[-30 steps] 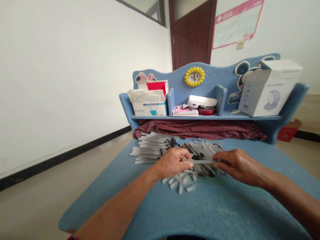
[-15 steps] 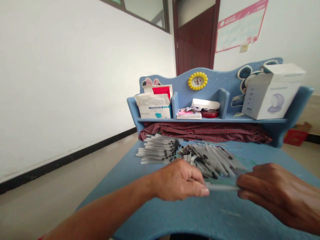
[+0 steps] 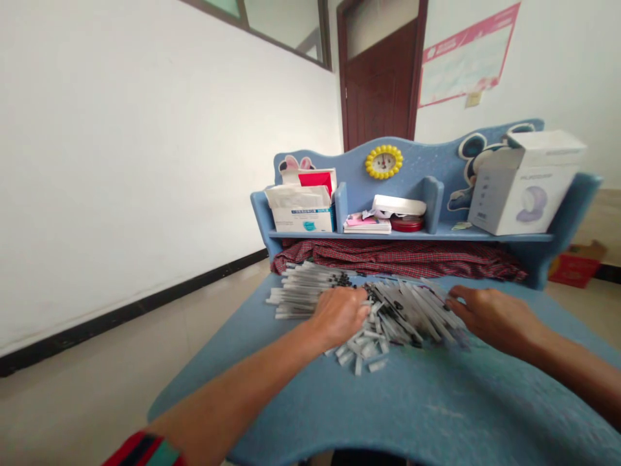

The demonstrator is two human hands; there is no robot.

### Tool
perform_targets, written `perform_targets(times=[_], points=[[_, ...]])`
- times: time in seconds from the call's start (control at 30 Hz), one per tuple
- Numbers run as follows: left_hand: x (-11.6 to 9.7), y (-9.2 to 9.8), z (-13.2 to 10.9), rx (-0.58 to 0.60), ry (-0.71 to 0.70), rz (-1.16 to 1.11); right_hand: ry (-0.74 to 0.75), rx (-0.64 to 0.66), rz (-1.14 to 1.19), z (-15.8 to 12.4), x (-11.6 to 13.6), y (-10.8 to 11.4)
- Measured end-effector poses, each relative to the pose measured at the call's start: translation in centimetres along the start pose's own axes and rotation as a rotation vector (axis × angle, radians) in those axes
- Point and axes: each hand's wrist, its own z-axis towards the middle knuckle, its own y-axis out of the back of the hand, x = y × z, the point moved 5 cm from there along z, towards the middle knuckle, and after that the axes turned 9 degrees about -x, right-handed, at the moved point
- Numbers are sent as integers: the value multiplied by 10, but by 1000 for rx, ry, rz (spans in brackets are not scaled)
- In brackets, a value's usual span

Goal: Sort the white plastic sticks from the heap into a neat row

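My left hand (image 3: 342, 314) is closed, with its fingers curled down over the middle of the table. Whatever it holds is hidden from me. Left of it lies a stack of clear pens (image 3: 298, 291) with black ends, side by side. In front of it, short translucent pen caps (image 3: 366, 349) are scattered loose. My right hand (image 3: 495, 317), a little blurred, has its fingers bent together at the right edge of a loose pile of clear, dark-tipped pen barrels (image 3: 417, 307); I cannot make out what is in its fingertips.
The blue table (image 3: 378, 414) has a rear shelf (image 3: 451, 234) carrying a mask box (image 3: 303, 217), papers (image 3: 366, 225), a red tin (image 3: 407, 224) and a white box (image 3: 526, 188). A folded checked cloth (image 3: 388, 257) lies beneath it. A white wall stands at left.
Both hands have moved away from the front, where they held a thin clear pen barrel between them. My left hand went back and left, my right hand back toward the pile, uncovering the scattered caps.
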Motion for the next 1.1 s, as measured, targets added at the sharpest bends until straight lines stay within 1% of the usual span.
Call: perform_targets(times=[0.07,0.1,0.2,0.3,0.4,0.53,0.63,0.7,0.87,0.93,1.0,1.1], points=[[-15,-10,13,-24,-39,69,-5,62,-40,12,19,-5],[-18,-14,18,-24,-41,77,-1,86,-52,15,25,-8],[-18,-25,24,-12,-39,80,10,114,-68,20,32,-15],[-13,-33,22,-6,-43,87,22,121,-72,18,34,-24],[-9,-34,18,-26,-51,89,33,114,-76,16,38,-28],[-3,-25,10,-70,-72,71,34,77,-96,13,40,-27],[10,-18,0,-56,-74,91,30,46,-95,11,38,-26],[25,-14,-10,-38,-51,136,26,27,-83,10,34,-26],[73,-7,-45,23,117,306,-10,-46,-61,11,24,-27],[87,-6,-59,62,154,334,-16,-65,-59,11,21,-27],[95,-7,-69,110,150,323,-16,-77,-55,12,20,-28],[99,-13,-78,185,113,294,-12,-88,-47,11,19,-30]])
